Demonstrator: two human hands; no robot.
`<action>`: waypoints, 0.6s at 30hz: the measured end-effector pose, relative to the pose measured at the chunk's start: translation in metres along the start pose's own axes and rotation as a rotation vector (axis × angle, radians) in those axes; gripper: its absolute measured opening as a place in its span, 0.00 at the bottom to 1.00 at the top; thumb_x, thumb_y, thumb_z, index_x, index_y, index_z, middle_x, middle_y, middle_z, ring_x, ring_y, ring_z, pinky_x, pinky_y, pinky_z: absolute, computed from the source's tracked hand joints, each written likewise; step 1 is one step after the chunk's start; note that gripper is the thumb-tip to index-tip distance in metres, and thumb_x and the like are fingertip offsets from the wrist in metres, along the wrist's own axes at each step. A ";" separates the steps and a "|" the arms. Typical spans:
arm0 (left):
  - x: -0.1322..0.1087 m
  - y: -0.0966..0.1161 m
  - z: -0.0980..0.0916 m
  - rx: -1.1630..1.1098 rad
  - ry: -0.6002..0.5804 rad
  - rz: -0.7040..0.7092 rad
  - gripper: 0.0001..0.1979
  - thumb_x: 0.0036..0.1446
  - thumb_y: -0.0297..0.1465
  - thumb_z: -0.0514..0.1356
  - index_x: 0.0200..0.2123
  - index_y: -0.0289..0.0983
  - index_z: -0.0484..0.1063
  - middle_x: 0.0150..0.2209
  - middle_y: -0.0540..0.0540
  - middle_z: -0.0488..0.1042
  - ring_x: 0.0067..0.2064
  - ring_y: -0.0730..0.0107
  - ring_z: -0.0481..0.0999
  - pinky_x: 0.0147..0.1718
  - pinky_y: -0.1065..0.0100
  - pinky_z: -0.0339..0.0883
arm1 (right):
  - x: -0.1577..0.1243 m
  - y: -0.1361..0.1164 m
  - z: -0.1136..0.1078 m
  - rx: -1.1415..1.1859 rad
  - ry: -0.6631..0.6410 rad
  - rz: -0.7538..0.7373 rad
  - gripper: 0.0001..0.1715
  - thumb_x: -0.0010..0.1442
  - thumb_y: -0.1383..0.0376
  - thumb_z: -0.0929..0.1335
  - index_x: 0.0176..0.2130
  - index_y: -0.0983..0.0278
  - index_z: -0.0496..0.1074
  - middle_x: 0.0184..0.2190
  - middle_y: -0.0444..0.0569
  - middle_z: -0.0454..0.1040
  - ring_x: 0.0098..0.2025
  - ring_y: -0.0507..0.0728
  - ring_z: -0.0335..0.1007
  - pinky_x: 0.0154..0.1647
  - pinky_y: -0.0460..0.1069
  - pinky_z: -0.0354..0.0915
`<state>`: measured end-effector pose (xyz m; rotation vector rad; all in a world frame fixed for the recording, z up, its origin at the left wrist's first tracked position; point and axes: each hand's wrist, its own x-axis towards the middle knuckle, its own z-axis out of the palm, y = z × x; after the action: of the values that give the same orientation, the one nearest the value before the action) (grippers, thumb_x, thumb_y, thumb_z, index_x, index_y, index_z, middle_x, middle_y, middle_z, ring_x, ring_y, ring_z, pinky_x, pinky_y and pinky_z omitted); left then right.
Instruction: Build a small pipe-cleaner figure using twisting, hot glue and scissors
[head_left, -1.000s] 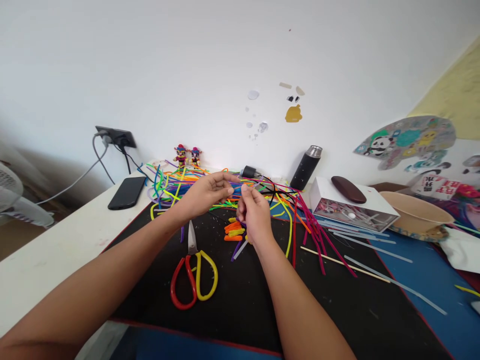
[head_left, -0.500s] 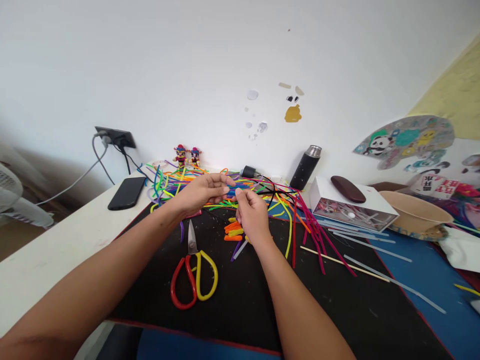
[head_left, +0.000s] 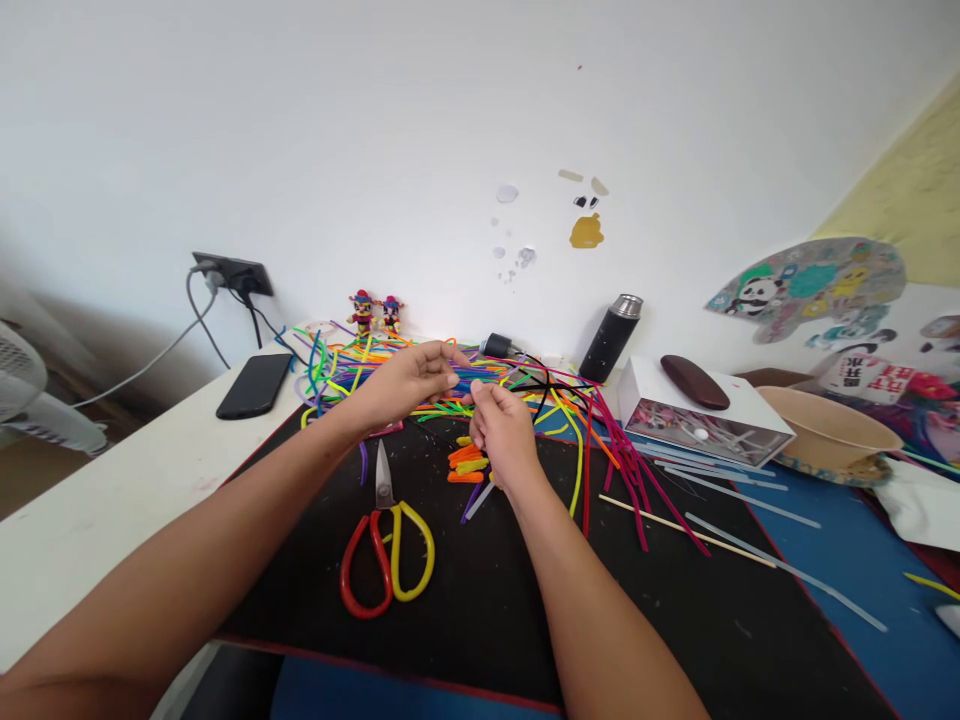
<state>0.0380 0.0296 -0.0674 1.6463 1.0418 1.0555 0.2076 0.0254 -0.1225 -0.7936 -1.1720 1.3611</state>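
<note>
My left hand [head_left: 424,378] hovers over the heap of coloured pipe cleaners [head_left: 337,368], thumb and index finger pinched together. Facing it, my right hand [head_left: 501,425] is closed, with its thumb pressed against the curled index finger. Whatever is between the fingers of either hand is too small to make out against the colours behind. Just below the hands lie short folded orange and yellow pipe cleaner pieces [head_left: 466,464]. Scissors [head_left: 385,488] with one red and one yellow handle rest partly spread on the black mat [head_left: 480,610], near my left forearm.
A phone [head_left: 255,386] lies at the left. Two small figurines [head_left: 362,312] stand by the wall. A black flask [head_left: 611,340], a white box [head_left: 705,425] with a brown case [head_left: 694,382], and a beige bowl [head_left: 829,430] stand right. Glue sticks [head_left: 787,568] and a wooden stick [head_left: 686,530] lie below.
My hands stay almost in place, the left thumb and fingertips shifting only slightly. The view has tilted a little; the objects on the table have not moved.
</note>
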 end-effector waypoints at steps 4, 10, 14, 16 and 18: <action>0.001 -0.003 -0.002 0.027 0.000 0.015 0.15 0.58 0.35 0.67 0.46 0.37 0.71 0.26 0.54 0.71 0.25 0.75 0.66 0.27 0.71 0.58 | 0.000 0.000 0.000 -0.003 0.003 0.007 0.26 0.60 0.44 0.74 0.29 0.63 0.73 0.13 0.32 0.53 0.13 0.46 0.50 0.15 0.44 0.50; 0.001 -0.002 -0.003 0.039 0.010 0.037 0.15 0.56 0.35 0.67 0.45 0.38 0.71 0.26 0.55 0.68 0.25 0.75 0.66 0.27 0.71 0.58 | -0.001 -0.003 0.000 0.013 -0.014 0.027 0.27 0.58 0.43 0.75 0.28 0.63 0.73 0.13 0.32 0.53 0.13 0.46 0.50 0.15 0.44 0.50; 0.001 -0.001 -0.002 0.039 0.011 0.039 0.14 0.56 0.34 0.68 0.44 0.37 0.72 0.26 0.55 0.69 0.26 0.76 0.66 0.27 0.72 0.58 | 0.000 -0.002 -0.001 0.016 -0.029 0.039 0.27 0.57 0.43 0.75 0.28 0.63 0.73 0.13 0.32 0.53 0.13 0.45 0.49 0.16 0.44 0.50; 0.001 -0.002 -0.001 0.009 0.016 0.033 0.14 0.56 0.34 0.68 0.43 0.37 0.72 0.25 0.55 0.69 0.25 0.76 0.65 0.26 0.73 0.57 | 0.000 -0.001 -0.001 0.025 -0.031 0.041 0.27 0.57 0.43 0.75 0.28 0.64 0.73 0.13 0.32 0.53 0.13 0.45 0.48 0.15 0.44 0.50; 0.001 -0.003 0.000 -0.048 0.031 0.015 0.14 0.56 0.36 0.69 0.42 0.36 0.73 0.24 0.55 0.69 0.23 0.77 0.65 0.25 0.73 0.57 | 0.001 -0.001 -0.002 0.036 -0.022 0.038 0.26 0.57 0.44 0.75 0.29 0.64 0.73 0.13 0.31 0.53 0.13 0.46 0.48 0.15 0.44 0.50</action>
<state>0.0374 0.0315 -0.0699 1.6063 1.0173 1.1108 0.2094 0.0261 -0.1214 -0.7804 -1.1521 1.4212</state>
